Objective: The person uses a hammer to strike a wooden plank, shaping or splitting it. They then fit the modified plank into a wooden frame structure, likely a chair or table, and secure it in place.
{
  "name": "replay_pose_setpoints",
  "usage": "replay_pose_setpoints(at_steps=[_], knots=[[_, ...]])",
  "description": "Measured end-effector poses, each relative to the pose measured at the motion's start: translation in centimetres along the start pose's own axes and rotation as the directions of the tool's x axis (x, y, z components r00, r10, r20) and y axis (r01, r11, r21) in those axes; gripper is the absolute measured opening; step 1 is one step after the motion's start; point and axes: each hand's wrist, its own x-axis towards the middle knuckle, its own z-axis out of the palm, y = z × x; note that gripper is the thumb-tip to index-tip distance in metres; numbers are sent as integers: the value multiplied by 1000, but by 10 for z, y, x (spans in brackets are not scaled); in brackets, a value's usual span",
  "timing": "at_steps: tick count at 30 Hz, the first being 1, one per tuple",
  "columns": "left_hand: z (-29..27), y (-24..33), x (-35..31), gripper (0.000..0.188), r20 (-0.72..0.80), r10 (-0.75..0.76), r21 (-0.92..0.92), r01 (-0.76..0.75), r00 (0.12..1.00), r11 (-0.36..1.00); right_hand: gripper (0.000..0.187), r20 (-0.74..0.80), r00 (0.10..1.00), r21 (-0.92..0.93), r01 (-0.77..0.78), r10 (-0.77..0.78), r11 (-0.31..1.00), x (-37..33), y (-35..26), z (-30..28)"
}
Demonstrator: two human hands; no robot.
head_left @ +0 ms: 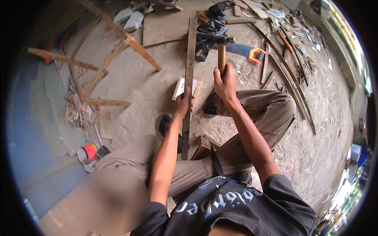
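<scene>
A long, narrow wooden strip (190,59) stands out in front of me, running from near my lap toward the far side. My left hand (184,103) is closed around it below its middle. In my right hand (226,84) is a hammer (221,57), gripped by its wooden handle with the dark head pointing away from me. The hammer is just right of the strip and apart from it. Beneath the strip, a small wooden box-like frame (198,84) with something white in it lies on the floor, partly covered by my left hand.
A handsaw (240,50) with an orange handle lies beyond the hammer, beside black plastic (212,29). A wooden leg frame (118,43) stands at left. Long dark strips (283,67) and scraps litter the right. A can (87,152) sits at left; blurring hides the lower left.
</scene>
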Motion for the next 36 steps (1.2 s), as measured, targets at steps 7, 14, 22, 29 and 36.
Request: replay_pose_setpoints(at_steps=[7,14,22,29,36], knots=[[-15,-71,2,56,-102,-83,43,88,991,995,30,331,942,7,-55,49,998,-53,50,53],[-14,-84,4,65,-251,-37,154,78,967,985,31,420,907,-18,-33,38,999,-78,87,73],[-15,-114,22,79,-269,112,469,29,957,883,24,489,871,-98,-10,57,995,-93,85,83],[-20,-111,21,83,-242,-13,431,119,970,894,19,318,947,91,21,-49,996,-55,36,92],[-14,-109,23,80,-254,142,443,-15,957,897,21,526,851,-101,80,-15,992,-69,92,82]])
